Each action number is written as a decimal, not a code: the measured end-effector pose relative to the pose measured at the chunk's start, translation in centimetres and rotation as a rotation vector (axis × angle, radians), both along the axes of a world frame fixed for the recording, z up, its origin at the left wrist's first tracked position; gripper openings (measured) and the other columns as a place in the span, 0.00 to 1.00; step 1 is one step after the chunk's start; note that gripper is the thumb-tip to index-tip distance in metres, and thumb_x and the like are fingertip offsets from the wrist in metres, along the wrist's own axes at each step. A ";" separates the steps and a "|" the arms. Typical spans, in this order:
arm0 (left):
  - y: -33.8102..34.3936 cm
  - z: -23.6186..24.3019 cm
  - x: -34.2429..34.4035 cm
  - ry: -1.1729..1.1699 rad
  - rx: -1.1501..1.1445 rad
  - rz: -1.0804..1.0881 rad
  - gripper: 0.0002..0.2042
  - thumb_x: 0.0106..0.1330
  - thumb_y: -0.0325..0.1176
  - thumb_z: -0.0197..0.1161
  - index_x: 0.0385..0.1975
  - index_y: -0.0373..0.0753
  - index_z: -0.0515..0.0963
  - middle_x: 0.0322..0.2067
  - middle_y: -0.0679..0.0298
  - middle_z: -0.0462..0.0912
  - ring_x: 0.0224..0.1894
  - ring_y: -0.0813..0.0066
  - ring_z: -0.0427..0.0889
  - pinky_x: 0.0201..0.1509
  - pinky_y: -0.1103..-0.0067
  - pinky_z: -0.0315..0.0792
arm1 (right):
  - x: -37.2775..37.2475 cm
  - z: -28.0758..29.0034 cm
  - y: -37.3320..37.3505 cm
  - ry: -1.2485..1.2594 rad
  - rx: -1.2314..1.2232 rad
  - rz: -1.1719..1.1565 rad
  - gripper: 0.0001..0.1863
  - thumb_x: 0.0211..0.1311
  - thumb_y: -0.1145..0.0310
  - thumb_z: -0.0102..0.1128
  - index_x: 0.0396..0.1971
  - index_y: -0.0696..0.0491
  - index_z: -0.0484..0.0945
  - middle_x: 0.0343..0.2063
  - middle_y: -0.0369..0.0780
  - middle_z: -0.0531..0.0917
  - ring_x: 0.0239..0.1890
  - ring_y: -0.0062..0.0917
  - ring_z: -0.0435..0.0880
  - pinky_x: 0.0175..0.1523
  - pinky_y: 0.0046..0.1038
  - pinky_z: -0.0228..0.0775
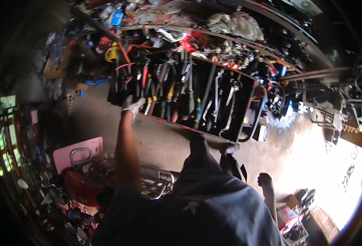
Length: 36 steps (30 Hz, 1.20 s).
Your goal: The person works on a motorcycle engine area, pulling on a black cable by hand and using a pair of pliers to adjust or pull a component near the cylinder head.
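Note:
My left hand [132,107], in a pale glove with fingers apart, is at the near edge of a long, red-rimmed tool tray [175,122]. It is just below pliers and screwdrivers with red and yellow handles [149,104]; whether it touches one is unclear. Long silver wrenches [229,112] lie at the tray's right end. My right hand [265,179] hangs low at the right, dark and curled closed; anything inside it is hidden.
Cluttered shelves [234,28] run behind the tray. A pink seat panel [70,153], red vehicle bodywork [80,184] and a metal rack [158,182] are at lower left. Boxes [287,217] stand lower right, near bright light. Concrete floor [99,115] shows below the tray.

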<state>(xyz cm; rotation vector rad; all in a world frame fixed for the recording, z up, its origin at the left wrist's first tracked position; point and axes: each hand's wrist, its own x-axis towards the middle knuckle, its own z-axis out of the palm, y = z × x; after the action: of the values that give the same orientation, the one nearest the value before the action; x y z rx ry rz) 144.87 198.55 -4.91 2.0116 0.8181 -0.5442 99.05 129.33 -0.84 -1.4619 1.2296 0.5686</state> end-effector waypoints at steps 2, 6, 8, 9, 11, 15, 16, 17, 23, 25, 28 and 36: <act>-2.3 2.1 1.2 0.094 -0.129 0.049 0.48 0.56 0.50 0.77 0.75 0.42 0.59 0.60 0.55 0.79 0.57 0.62 0.80 0.57 0.67 0.76 | -0.3 -0.3 -0.7 -0.012 -0.047 0.029 0.11 0.71 0.59 0.60 0.43 0.49 0.81 0.29 0.35 0.83 0.27 0.19 0.81 0.30 0.24 0.75; -0.7 1.1 0.7 0.192 -0.048 0.113 0.46 0.57 0.51 0.76 0.74 0.48 0.60 0.62 0.56 0.76 0.61 0.57 0.76 0.65 0.63 0.70 | 2.0 1.2 0.3 0.027 -0.080 0.073 0.13 0.71 0.57 0.61 0.44 0.50 0.81 0.30 0.33 0.82 0.28 0.18 0.80 0.32 0.25 0.75; -0.2 -0.8 0.9 0.181 -0.050 0.100 0.44 0.56 0.51 0.77 0.73 0.47 0.63 0.60 0.57 0.77 0.58 0.60 0.76 0.61 0.63 0.71 | 2.1 1.5 0.7 0.018 -0.083 0.058 0.13 0.71 0.57 0.61 0.44 0.50 0.81 0.29 0.33 0.82 0.28 0.18 0.80 0.32 0.24 0.74; 0.2 -1.7 1.1 0.216 -0.020 0.117 0.42 0.55 0.52 0.77 0.70 0.46 0.67 0.56 0.59 0.81 0.51 0.67 0.80 0.54 0.66 0.75 | 2.0 1.4 0.4 0.024 -0.028 0.068 0.12 0.71 0.58 0.60 0.44 0.50 0.80 0.29 0.32 0.82 0.27 0.18 0.79 0.31 0.23 0.73; 4.6 -4.9 -0.3 0.264 -0.250 -0.063 0.37 0.63 0.57 0.69 0.70 0.49 0.70 0.62 0.57 0.76 0.60 0.65 0.73 0.65 0.63 0.66 | 0.8 0.0 -0.3 -0.059 -0.044 0.139 0.10 0.72 0.59 0.59 0.44 0.48 0.80 0.27 0.32 0.81 0.24 0.17 0.78 0.27 0.23 0.71; 1.2 -1.8 0.4 0.160 -0.191 0.010 0.37 0.59 0.50 0.74 0.70 0.53 0.70 0.64 0.65 0.76 0.65 0.62 0.73 0.68 0.53 0.64 | -0.9 -2.3 -1.5 0.034 0.097 -0.081 0.12 0.70 0.68 0.58 0.50 0.52 0.78 0.28 0.32 0.80 0.24 0.16 0.78 0.25 0.19 0.67; -1.6 1.5 1.1 0.036 -0.211 0.021 0.43 0.54 0.44 0.79 0.72 0.46 0.67 0.63 0.59 0.76 0.61 0.61 0.78 0.64 0.58 0.70 | -1.4 -2.3 -1.0 0.037 0.057 -0.030 0.12 0.70 0.68 0.58 0.50 0.52 0.78 0.28 0.32 0.81 0.23 0.15 0.77 0.24 0.19 0.66; -4.1 4.4 2.1 -0.071 -0.094 0.000 0.31 0.50 0.40 0.81 0.54 0.34 0.78 0.46 0.61 0.85 0.44 0.69 0.82 0.48 0.71 0.78 | -1.6 -2.0 -0.1 0.040 0.017 0.014 0.12 0.70 0.67 0.58 0.51 0.52 0.79 0.28 0.32 0.81 0.22 0.15 0.77 0.23 0.19 0.66; -1.3 2.3 0.7 0.017 0.463 -0.401 0.30 0.54 0.47 0.70 0.52 0.33 0.74 0.50 0.44 0.83 0.53 0.45 0.81 0.57 0.61 0.76 | 2.1 -0.4 0.2 0.163 -0.021 0.050 0.05 0.70 0.64 0.56 0.32 0.45 0.75 0.20 0.28 0.72 0.19 0.14 0.71 0.22 0.19 0.62; -1.0 0.5 0.5 -0.120 0.505 -0.312 0.30 0.53 0.45 0.71 0.52 0.32 0.74 0.48 0.44 0.83 0.51 0.47 0.82 0.55 0.62 0.76 | 2.5 0.0 0.4 0.154 -0.021 0.047 0.05 0.70 0.63 0.56 0.33 0.45 0.76 0.21 0.29 0.73 0.20 0.14 0.71 0.23 0.20 0.62; -0.8 0.9 1.6 0.019 0.278 -0.267 0.30 0.53 0.41 0.72 0.54 0.32 0.74 0.45 0.48 0.85 0.46 0.53 0.84 0.51 0.64 0.77 | 3.7 1.8 0.8 0.059 -0.077 0.125 0.12 0.71 0.59 0.56 0.42 0.52 0.79 0.27 0.31 0.77 0.25 0.16 0.74 0.28 0.22 0.67; 3.0 0.8 0.7 -0.039 0.115 -0.049 0.42 0.56 0.38 0.78 0.69 0.30 0.66 0.54 0.53 0.84 0.51 0.64 0.83 0.56 0.71 0.77 | 4.4 1.2 0.0 0.092 -0.114 0.148 0.15 0.71 0.58 0.56 0.46 0.52 0.80 0.28 0.32 0.79 0.26 0.16 0.76 0.29 0.22 0.69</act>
<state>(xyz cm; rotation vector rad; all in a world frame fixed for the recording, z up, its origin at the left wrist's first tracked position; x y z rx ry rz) 145.59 201.57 -4.11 2.1460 0.7937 -0.4941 103.44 129.31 0.33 -1.6482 1.2486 0.6814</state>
